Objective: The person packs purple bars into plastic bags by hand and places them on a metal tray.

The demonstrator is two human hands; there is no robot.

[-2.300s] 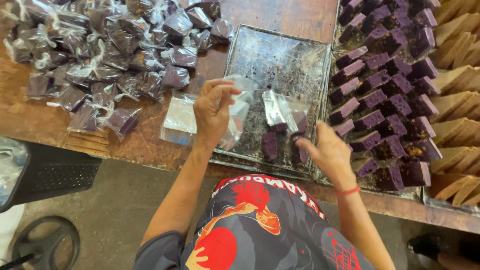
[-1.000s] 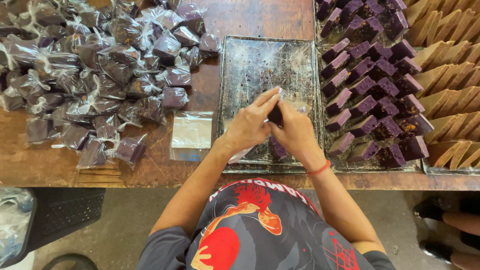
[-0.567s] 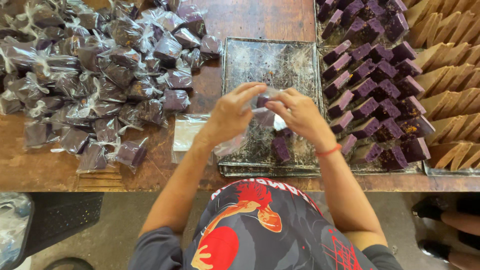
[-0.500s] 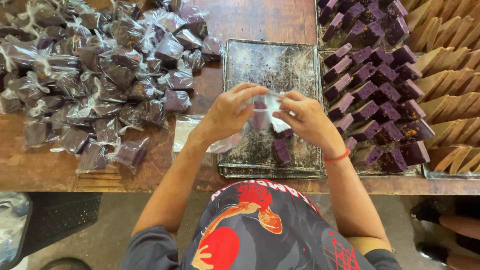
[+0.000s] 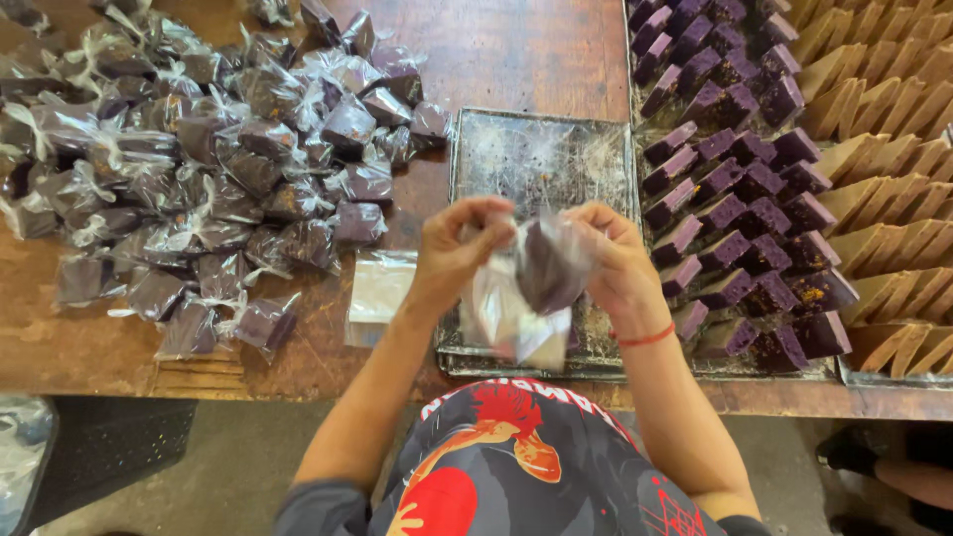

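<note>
A small food-packing workshop, by the look of it; a worn wooden table [image 5: 516,60] carries metal trays [image 5: 541,164] of purple sweet blocks [image 5: 740,179], brown wedges [image 5: 884,149], and a heap of bagged pieces [image 5: 199,169].

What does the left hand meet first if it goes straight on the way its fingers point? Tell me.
The left hand points right, toward the right hand. It would first meet the clear bag with the purple block held between them, which it already touches.
</note>
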